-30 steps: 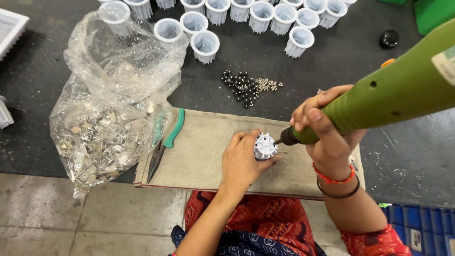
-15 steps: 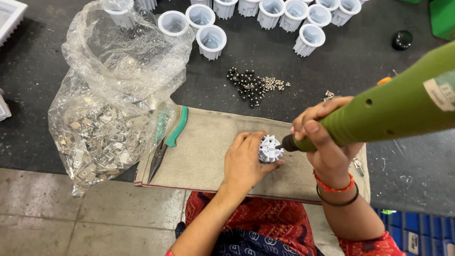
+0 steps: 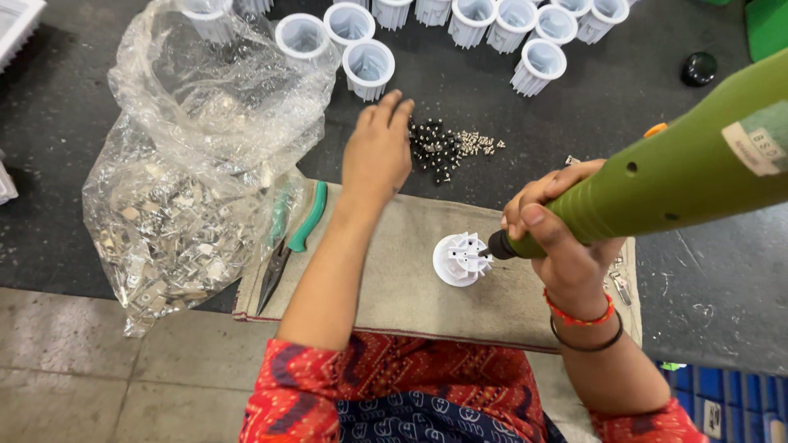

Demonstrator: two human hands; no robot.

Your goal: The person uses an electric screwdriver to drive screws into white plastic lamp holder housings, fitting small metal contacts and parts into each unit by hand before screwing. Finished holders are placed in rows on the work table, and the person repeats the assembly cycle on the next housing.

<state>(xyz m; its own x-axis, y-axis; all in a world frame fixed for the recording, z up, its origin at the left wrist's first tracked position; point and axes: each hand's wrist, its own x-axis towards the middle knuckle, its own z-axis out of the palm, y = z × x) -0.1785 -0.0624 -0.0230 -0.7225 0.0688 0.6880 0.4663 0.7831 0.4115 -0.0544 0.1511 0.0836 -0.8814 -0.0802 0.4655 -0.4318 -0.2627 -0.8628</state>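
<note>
Clear crinkled plastic bag (image 3: 197, 164) of small metal pcs sits at left on dark counter (image 3: 82, 98). Pale rectangular label on green electric screwdriver (image 3: 657, 176), upper right. Right hand (image 3: 558, 238) wrapped shut on it, tip at white ribbed plastic housing (image 3: 461, 258) on beige mat (image 3: 394, 279). Left hand (image 3: 377, 152), fingers loose, touches pile of small dark screws (image 3: 439, 148).
</note>
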